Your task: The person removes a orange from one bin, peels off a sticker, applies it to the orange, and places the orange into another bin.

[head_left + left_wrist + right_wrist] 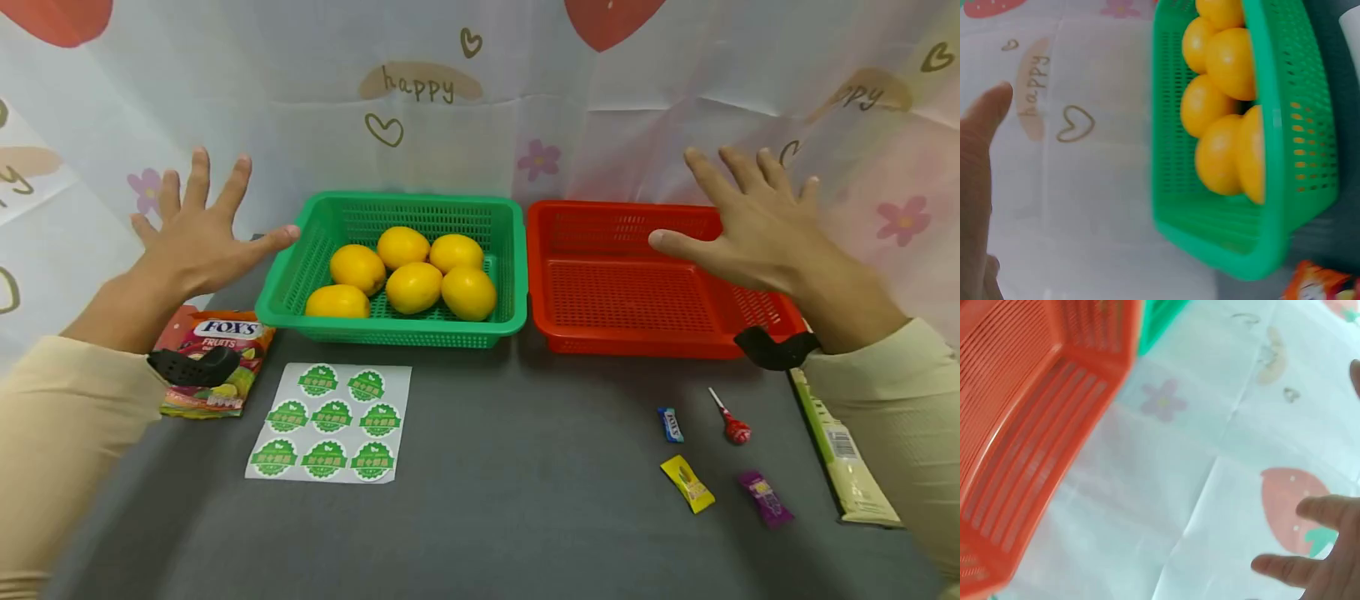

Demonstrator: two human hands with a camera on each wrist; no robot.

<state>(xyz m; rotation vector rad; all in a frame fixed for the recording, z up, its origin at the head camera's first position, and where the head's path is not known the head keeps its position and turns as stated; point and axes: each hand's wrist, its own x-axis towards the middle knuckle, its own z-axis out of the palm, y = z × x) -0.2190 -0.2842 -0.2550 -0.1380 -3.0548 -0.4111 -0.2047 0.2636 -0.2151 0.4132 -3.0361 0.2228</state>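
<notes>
My left hand (197, 233) is raised with its fingers spread, beside the left end of a green basket (405, 332). Several yellow lemons (414, 287) lie in that basket; the left wrist view shows the lemons (1232, 62) from the side. On the right, my right hand (765, 225) is also up with fingers apart, overlapping the right part of a red basket (630, 308) in the head view. Nothing lies in the red basket. Neither hand holds anything.
A sheet of round green stickers (330, 421) lies before the green basket. Left of it is a FOX'S candy bag (225, 350). At right are a lollipop (737, 430), a blue candy (671, 425), a yellow candy (687, 483), a purple candy (765, 498) and a pale green packet (847, 454).
</notes>
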